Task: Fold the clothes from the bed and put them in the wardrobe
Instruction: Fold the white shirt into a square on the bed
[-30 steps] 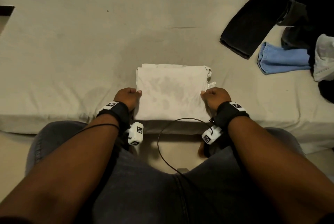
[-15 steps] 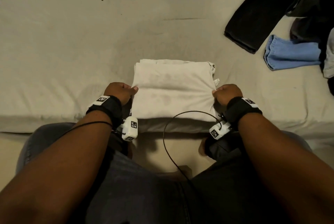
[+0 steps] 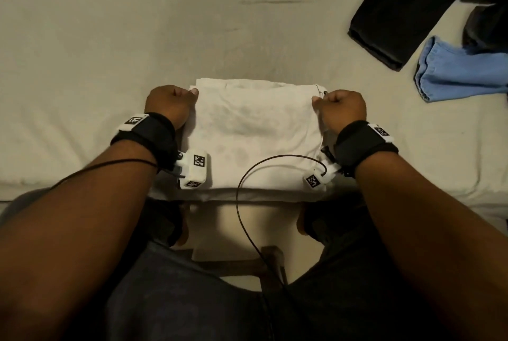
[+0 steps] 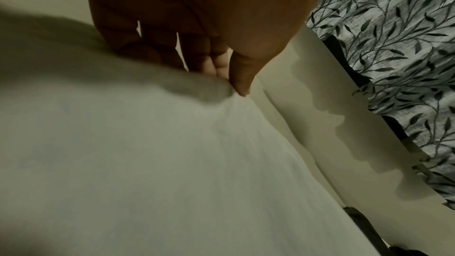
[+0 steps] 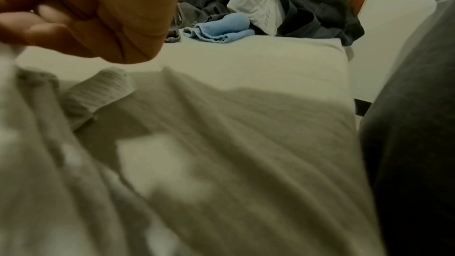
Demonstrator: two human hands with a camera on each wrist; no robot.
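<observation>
A folded white garment (image 3: 255,134) lies at the near edge of the bed (image 3: 110,38), right in front of me. My left hand (image 3: 170,105) pinches its left edge near the far corner, thumb on top; the left wrist view shows the left hand (image 4: 221,69) with curled fingers under the cloth (image 4: 147,163). On the other side my right hand (image 3: 341,108) grips the right edge in the same way. In the right wrist view the right hand (image 5: 81,17) holds the white fabric (image 5: 37,143), and a care label (image 5: 98,92) sticks out.
Unfolded clothes lie at the right of the bed: a black garment (image 3: 406,7), a blue one (image 3: 461,71) and, in the right wrist view, a dark pile with a white piece (image 5: 258,9). A leaf-patterned curtain (image 4: 393,65) hangs beyond the bed. My knees are against the bed's edge.
Both hands have slid along the garment's side edges from the near corners toward the far corners. The garment stays flat in place.
</observation>
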